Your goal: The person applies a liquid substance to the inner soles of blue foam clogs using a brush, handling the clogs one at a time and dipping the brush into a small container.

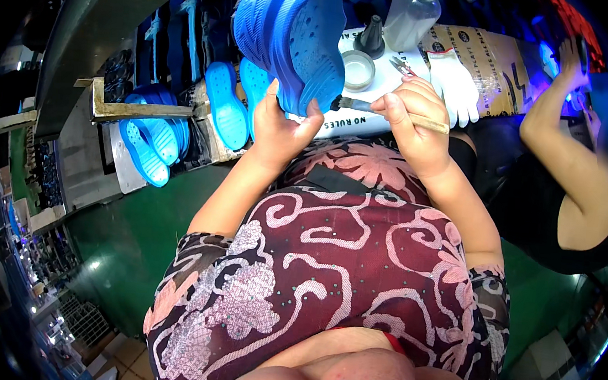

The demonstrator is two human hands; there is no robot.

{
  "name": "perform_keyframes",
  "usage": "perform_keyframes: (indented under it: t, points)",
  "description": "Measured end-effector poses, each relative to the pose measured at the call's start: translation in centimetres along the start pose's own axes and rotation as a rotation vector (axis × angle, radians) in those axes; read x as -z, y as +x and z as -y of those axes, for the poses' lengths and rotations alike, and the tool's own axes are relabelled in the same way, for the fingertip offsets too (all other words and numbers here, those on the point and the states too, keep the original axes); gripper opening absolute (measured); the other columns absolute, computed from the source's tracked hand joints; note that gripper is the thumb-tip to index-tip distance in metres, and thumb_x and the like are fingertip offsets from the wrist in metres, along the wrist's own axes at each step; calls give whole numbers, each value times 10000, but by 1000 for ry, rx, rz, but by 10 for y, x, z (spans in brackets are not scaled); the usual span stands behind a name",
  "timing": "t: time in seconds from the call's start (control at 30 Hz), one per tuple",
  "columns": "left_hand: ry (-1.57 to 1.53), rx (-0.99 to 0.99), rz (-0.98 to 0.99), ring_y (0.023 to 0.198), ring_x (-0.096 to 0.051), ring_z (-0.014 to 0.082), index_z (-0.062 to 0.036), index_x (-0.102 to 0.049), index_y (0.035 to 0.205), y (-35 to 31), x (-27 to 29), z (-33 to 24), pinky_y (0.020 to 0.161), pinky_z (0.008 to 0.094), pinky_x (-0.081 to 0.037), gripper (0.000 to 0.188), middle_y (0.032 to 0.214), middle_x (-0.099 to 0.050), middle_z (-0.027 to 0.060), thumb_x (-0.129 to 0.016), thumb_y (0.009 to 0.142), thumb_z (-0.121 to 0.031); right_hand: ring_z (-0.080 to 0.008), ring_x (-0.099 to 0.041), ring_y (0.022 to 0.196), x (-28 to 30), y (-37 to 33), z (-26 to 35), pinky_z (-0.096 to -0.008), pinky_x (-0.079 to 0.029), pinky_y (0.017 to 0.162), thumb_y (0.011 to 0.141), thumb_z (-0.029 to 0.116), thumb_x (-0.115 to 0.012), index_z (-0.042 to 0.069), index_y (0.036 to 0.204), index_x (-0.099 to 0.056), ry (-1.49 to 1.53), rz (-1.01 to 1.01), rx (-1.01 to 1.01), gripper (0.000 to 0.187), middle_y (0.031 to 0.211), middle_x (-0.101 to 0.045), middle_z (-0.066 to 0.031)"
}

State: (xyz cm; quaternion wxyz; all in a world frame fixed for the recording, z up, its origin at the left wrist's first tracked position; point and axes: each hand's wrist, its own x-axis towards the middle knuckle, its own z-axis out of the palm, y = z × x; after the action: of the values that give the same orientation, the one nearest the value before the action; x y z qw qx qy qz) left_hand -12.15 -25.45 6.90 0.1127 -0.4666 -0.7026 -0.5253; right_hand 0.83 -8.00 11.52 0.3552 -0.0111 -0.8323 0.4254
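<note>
A large blue shoe sole [316, 41] with a ridged side wall stands tilted up in front of me. My left hand [283, 137] is closed on its lower end, thumb and fingers on either side. My right hand [416, 120] grips a flat brush [357, 104] by its pale handle. The dark bristles are at the sole's lower right edge; I cannot tell whether they touch it. Just beyond the brush, a round shallow dish [360, 71] rests on the white work surface [348, 127].
Behind the dish are a dark cone-shaped nozzle [373, 37] and a clear bottle [412, 16]. Small pliers [401, 65] and a white glove [455, 84] lie to the right, near cardboard [489, 62]. More blue soles [227, 105] lie left. Another person's arm [564, 146] works at right.
</note>
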Motion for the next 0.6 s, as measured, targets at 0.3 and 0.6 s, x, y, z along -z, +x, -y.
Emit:
perform_keyframes:
  t: [0.3,0.6]
  points:
    - [33,-19,-13,681,-656,247,31,-414,1159,-2,-1,0,623,307,-514,548,827,-640,136,-660,671,-11,-234,-509,571,0,-1,-9,-331,-382,643,829,149,-603,66,626,-627,-100,-7,13,220,589,-570,-53]
    - [-82,116,47,831,-611,180,42,-428,1135,-7,-4,-5,748,288,-486,468,962,-604,129,-650,724,11,-229,-550,617,5,-2,1,-370,-413,797,857,131,-554,40,666,-636,-105,102,44,227,636,-607,-57]
